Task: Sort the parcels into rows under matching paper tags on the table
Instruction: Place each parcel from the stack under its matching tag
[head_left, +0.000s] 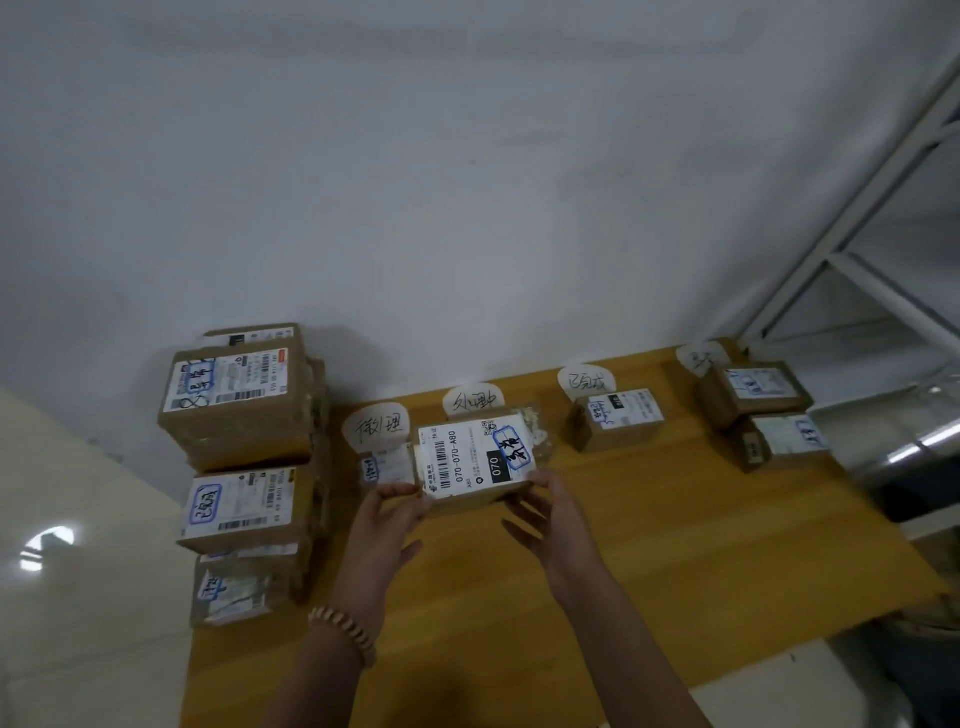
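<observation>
I hold a brown parcel (475, 460) with a white shipping label and blue handwriting, between both hands, just above the wooden table (675, 545). My left hand (387, 525) grips its left end; my right hand (553, 519) grips its right end. It hovers below the second paper tag (472, 401). Further tags stand along the back edge: the first tag (376, 427), the third tag (586, 382), and the fourth tag (701, 358). A small parcel (387, 467) lies under the first tag. One parcel (615, 418) sits under the third tag, two parcels (753, 395) (779, 441) under the fourth.
Stacks of unsorted brown parcels (241, 395) (249, 512) (239, 590) fill the table's left end. A white wall runs behind the table. A white metal shelf frame (883, 249) stands at the right. Pale floor lies to the left.
</observation>
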